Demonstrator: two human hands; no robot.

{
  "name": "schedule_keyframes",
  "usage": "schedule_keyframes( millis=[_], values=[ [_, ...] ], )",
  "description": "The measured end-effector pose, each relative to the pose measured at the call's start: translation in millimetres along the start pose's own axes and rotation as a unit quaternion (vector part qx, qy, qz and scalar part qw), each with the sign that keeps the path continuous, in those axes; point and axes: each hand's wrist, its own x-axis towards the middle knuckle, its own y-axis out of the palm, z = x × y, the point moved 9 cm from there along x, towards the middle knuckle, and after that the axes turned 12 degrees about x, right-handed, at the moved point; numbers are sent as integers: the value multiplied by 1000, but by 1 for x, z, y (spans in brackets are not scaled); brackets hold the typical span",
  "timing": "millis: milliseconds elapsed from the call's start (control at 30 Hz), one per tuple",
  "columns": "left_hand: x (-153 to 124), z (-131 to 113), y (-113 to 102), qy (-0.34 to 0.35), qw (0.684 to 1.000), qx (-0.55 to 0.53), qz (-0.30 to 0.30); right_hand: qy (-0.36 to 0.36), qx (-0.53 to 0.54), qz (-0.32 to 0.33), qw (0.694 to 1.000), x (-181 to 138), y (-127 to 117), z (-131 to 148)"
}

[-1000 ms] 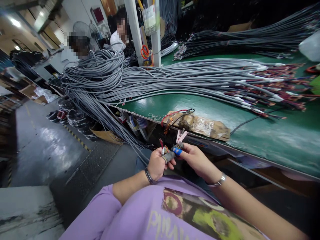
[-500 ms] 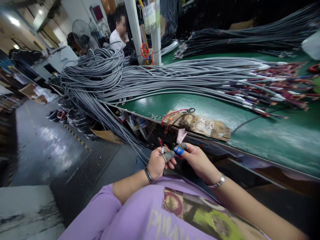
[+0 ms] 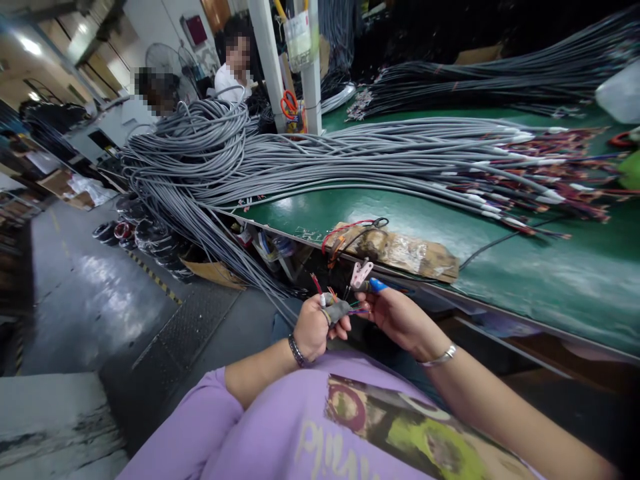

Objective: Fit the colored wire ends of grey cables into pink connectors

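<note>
My left hand (image 3: pixel 313 327) is closed round the end of a grey cable, with a grey cover on its thumb. Thin coloured wires (image 3: pixel 354 309) fan out from its fingertips towards the right, and a dark red wire bundle (image 3: pixel 317 285) sticks up above the fist. Close by on the right, my right hand (image 3: pixel 395 317) has its blue-wrapped thumb raised and its lower fingertips at the wires. A small pink clip-like tool (image 3: pixel 361 275) juts up from its grey-covered finger and appears to be held there; the grip itself is partly hidden.
A green bench (image 3: pixel 560 287) carries many grey cables (image 3: pixel 350 157) with stripped ends at the right. Near its edge lies a taped wooden block (image 3: pixel 415 253). Black cables (image 3: pixel 450 83) lie farther back. Coils (image 3: pixel 150 233) stand on the floor; a co-worker (image 3: pixel 233 77) sits beyond.
My right hand has drawn slightly away from my left, its thumb lifting up and right. More coloured wire shows between the hands, and the pink tool looks sharper. My left hand has barely moved.
</note>
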Motion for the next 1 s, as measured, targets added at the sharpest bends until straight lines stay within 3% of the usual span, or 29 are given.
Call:
schedule_keyframes(
  millis=[133,367,667,1000],
  values=[
    [-1,-4,7,-7,999,14,32,6,9,35,999,3,13,3],
    [5,-15,13,-11,999,-3,45,-85,-107,86,987,1,41,23],
    [13,-7,14,-30,999,-14,40,-47,0,65,997,9,39,16],
    [10,-7,13,-29,999,9,27,-62,1,66,996,9,37,14]
  ],
)
